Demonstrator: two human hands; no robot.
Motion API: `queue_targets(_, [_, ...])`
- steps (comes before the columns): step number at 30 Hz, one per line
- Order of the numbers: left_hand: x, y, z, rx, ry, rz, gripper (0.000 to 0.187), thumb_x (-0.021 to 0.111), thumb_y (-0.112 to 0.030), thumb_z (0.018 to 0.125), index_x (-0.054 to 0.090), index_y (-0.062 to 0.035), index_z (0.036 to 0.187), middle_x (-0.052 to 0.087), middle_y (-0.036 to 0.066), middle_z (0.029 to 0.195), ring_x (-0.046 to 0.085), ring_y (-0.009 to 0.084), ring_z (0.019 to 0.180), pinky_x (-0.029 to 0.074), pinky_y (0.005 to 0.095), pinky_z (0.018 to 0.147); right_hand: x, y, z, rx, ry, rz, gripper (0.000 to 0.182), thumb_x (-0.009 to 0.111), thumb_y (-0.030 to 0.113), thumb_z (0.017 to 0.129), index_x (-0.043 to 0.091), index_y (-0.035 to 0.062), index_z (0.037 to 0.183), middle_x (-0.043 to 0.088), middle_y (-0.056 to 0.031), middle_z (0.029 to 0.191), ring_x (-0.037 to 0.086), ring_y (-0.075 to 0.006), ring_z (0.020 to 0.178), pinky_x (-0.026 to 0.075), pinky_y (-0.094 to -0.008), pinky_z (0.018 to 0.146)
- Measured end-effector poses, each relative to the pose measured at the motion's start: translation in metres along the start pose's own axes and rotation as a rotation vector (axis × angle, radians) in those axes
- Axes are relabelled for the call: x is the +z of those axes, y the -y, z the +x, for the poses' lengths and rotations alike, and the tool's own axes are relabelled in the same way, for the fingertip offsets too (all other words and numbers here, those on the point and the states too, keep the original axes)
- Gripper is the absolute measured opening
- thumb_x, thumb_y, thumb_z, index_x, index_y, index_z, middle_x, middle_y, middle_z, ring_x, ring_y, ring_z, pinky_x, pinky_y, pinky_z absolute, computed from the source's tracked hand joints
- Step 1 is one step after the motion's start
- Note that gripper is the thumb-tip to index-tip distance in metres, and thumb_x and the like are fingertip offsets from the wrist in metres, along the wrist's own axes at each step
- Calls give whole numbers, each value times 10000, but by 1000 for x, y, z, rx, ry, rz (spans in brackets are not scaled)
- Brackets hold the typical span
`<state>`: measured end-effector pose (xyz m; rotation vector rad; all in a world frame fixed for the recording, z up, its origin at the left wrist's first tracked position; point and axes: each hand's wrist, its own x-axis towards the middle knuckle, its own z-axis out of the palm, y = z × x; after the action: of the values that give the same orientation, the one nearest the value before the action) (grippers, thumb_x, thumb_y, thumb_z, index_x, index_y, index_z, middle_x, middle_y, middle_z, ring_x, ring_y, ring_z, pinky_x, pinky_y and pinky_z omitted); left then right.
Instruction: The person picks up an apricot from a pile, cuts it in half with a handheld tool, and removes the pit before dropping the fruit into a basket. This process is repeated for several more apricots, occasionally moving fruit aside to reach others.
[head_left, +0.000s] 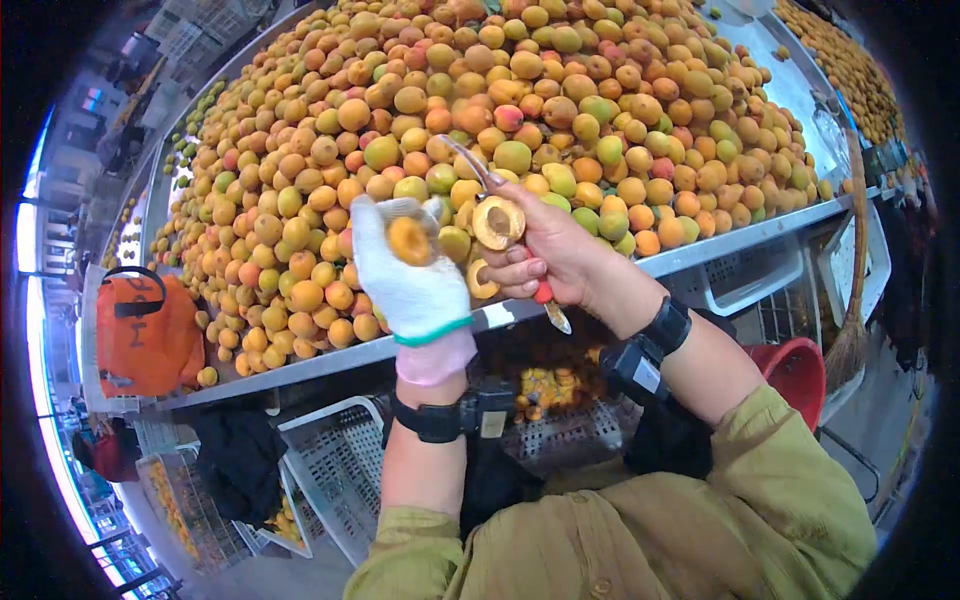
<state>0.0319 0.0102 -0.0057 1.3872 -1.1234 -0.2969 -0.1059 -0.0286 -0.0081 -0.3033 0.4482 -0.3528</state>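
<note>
My left hand point(410, 270), in a white knit glove with a green cuff edge, is closed around an apricot half point(409, 241). Bare and closed, my right hand point(550, 245) grips a curved-bladed knife point(461, 156) with a red handle; a short metal end sticks out below the fist. Between that thumb and fingers sits a cut apricot half point(498, 222), its brown pit showing. Another cut piece point(482, 281) shows just under it, against the fingers. Both hands are over the front edge of a big heap of whole apricots point(400, 130), yellow, orange and some green.
A metal table rim point(690, 255) runs along the heap's front. Below it, a crate with apricot pieces point(547, 392) stands before my body, with a white crate point(335, 460) to its left. At right are a red bucket point(790, 375) and a broom point(850, 340); an orange bag point(148, 335) sits left.
</note>
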Motion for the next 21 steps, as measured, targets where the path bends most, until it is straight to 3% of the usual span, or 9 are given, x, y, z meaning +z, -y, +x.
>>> queue_targets(1, [5,6,4,-336,-174,-482,193,547,-248,913,547,-56,926,543,54,771,520,211,703,482,414,774,-1,1,-1,-32,-16,-24,524,402,617,913,459,153,675,343,59,502,312,-25,347,232,-197,330])
queue_targets(4, [-5,18,12,-894,-139,-1180,251,524,-337,920,537,-89,888,526,33,760,486,187,661,479,424,769,1,3,-2,-70,44,-59,490,415,592,922,460,146,722,372,38,536,333,-42,375,257,-206,352])
queue_targets(5, [-8,21,11,-1029,-80,-1366,266,520,-362,917,534,-100,870,518,24,756,477,177,653,478,425,778,4,4,-3,-161,-191,-132,481,433,571,925,479,131,737,381,27,525,337,-60,363,259,-206,346])
queue_targets(6, [-10,22,11,-1028,-89,-1361,266,520,-362,917,534,-100,870,518,24,756,477,177,653,478,425,778,8,4,-1,-249,-425,-205,472,451,550,928,498,115,751,390,15,514,341,-77,350,262,-207,340])
queue_targets(11, [-10,20,11,-1108,-106,-1364,303,517,-396,914,538,-94,891,535,49,786,510,215,685,480,449,786,-18,19,9,-431,-413,-383,449,511,532,908,500,83,899,479,-15,683,468,-129,519,385,-286,432])
queue_targets(13, [-10,16,12,-1160,-130,-1360,326,513,-411,914,538,-86,901,543,56,805,509,215,682,473,447,776,-18,22,14,-643,-712,-1023,471,583,481,885,523,33,1019,570,-69,811,564,-183,685,471,-313,593])
queue_targets(14, [-11,16,12,-1154,-132,-1363,326,513,-411,914,538,-86,901,543,56,805,509,215,682,473,447,776,-17,22,13,-644,-708,-1028,471,583,481,885,523,33,1019,570,-69,811,564,-183,685,471,-313,593])
queue_targets(16, [-13,21,10,-1147,-88,-1375,333,499,-416,920,540,-86,909,538,51,797,498,207,658,461,432,751,-12,19,7,-1042,-790,-1364,529,634,441,858,508,-3,1116,613,-122,883,589,-211,781,476,-320,713])
queue_targets(21, [-11,9,6,-1156,-75,-1317,341,476,-421,929,551,-95,868,509,32,711,472,193,608,452,409,734,-7,23,-12,-1041,-628,-1219,270,676,258,851,604,15,946,613,-48,780,561,-142,713,460,-285,661])
